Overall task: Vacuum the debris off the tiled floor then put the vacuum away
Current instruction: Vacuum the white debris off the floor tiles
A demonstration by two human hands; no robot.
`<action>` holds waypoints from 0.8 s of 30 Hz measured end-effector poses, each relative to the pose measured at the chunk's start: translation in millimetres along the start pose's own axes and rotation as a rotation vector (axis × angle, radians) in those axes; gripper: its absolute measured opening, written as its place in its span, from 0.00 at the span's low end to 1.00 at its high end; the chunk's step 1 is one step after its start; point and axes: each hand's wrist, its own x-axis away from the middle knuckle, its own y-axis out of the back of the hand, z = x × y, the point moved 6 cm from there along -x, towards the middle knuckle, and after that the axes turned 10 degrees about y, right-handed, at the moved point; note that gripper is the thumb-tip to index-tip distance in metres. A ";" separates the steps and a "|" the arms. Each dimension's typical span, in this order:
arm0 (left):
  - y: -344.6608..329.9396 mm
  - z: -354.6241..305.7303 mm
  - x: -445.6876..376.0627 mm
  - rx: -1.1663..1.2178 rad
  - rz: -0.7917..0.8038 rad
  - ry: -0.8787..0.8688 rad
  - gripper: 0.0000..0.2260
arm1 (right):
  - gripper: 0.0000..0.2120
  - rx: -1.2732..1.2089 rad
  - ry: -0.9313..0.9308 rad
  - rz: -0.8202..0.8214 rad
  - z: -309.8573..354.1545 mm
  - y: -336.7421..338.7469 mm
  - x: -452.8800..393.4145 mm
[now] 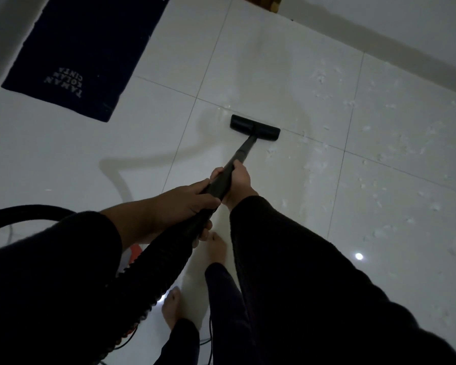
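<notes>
- My right hand [238,180] wrapped the wand [244,151] lower down, fingers curled round it, to steer.
- My left hand [187,201] gripped the upper end where the hose [156,262] joins, probably to push.
- The floor head [255,127] sat flat on the tiled floor [63,159], just left of the debris [379,159], most of it still unswept.
- A dark mat [84,48] lay near the far wall; the room was dim.
</notes>
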 end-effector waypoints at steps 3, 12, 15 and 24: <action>-2.6 24.0 9.0 -0.004 -0.001 -0.012 0.21 | 0.26 0.063 0.017 0.028 -21.0 12.9 7.4; -13.5 79.2 8.2 -0.016 -0.025 -0.037 0.20 | 0.14 0.043 -0.028 -0.016 -53.9 46.8 28.7; -20.5 93.6 3.3 -0.033 -0.022 -0.036 0.21 | 0.07 0.026 -0.009 -0.001 -56.7 58.8 33.4; -44.8 110.1 -4.6 -0.056 -0.058 -0.055 0.28 | 0.24 0.132 0.062 0.111 -45.5 83.3 39.9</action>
